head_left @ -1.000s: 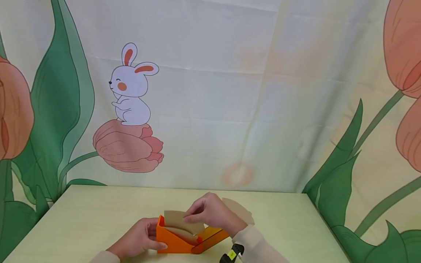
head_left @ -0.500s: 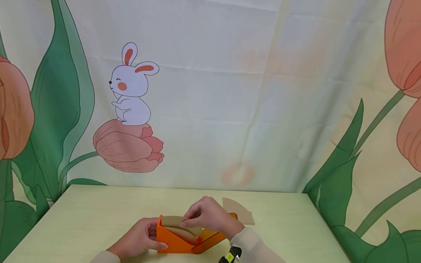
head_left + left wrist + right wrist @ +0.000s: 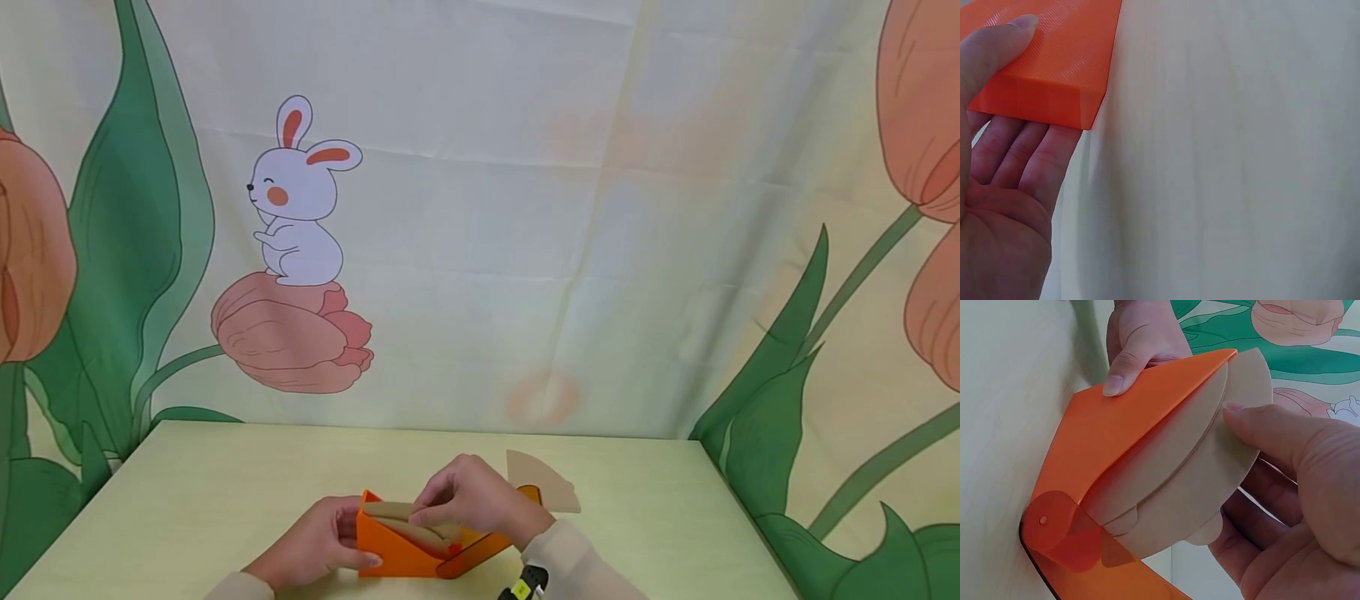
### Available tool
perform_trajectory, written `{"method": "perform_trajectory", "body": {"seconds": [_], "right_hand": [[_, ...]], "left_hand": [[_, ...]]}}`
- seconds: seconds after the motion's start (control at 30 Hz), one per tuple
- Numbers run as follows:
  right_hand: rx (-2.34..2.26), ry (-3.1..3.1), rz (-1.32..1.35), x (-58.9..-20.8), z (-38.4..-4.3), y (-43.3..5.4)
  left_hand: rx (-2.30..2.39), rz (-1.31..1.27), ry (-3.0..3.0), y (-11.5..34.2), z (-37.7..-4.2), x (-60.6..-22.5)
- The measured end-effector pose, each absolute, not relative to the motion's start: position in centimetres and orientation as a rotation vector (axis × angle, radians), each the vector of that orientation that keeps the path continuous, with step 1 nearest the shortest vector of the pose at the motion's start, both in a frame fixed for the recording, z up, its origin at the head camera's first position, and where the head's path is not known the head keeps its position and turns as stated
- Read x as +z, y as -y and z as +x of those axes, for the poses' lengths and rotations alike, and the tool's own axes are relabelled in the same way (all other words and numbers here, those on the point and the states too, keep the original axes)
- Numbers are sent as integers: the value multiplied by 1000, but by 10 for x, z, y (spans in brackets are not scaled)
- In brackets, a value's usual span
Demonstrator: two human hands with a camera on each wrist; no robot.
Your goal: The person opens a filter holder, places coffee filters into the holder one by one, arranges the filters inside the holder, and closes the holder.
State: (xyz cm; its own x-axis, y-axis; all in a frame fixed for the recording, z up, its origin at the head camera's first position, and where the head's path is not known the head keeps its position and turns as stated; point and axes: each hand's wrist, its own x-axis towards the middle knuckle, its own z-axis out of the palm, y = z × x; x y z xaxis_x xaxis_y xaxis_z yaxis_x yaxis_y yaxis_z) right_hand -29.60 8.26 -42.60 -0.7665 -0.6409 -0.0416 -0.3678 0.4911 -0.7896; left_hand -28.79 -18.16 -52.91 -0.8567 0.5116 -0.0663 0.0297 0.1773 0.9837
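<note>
An orange coffee filter holder (image 3: 393, 552) stands on the table with its hinged, see-through orange lid (image 3: 483, 552) swung out to the right. My left hand (image 3: 318, 537) grips its left end, thumb on the front wall and fingers behind, as the left wrist view also shows on the orange wall (image 3: 1054, 94). My right hand (image 3: 472, 504) pinches a brown paper coffee filter (image 3: 1188, 487) between thumb and fingers, most of it sunk inside the holder. Beside it in there sits another brown filter (image 3: 1166, 447). The lower edges of both are hidden by the front wall.
A further fan-shaped coffee filter (image 3: 543, 483) lies flat on the pale table (image 3: 645, 533), behind my right wrist. A printed cloth backdrop (image 3: 465, 250) with a rabbit and tulips hangs at the table's far edge.
My right hand has moved down and slightly left, lowering the pinched coffee filter deeper into the holder. The left hand keeps its grip in the same place.
</note>
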Motion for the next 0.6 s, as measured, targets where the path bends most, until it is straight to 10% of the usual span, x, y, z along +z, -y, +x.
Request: {"method": "perform_trajectory", "body": {"seconds": [0.6], "right_hand": [[-1081,-2420,-846,-435,-292,-75]], "left_hand": [[1696,512,-2117,181,-287,-527]]}}
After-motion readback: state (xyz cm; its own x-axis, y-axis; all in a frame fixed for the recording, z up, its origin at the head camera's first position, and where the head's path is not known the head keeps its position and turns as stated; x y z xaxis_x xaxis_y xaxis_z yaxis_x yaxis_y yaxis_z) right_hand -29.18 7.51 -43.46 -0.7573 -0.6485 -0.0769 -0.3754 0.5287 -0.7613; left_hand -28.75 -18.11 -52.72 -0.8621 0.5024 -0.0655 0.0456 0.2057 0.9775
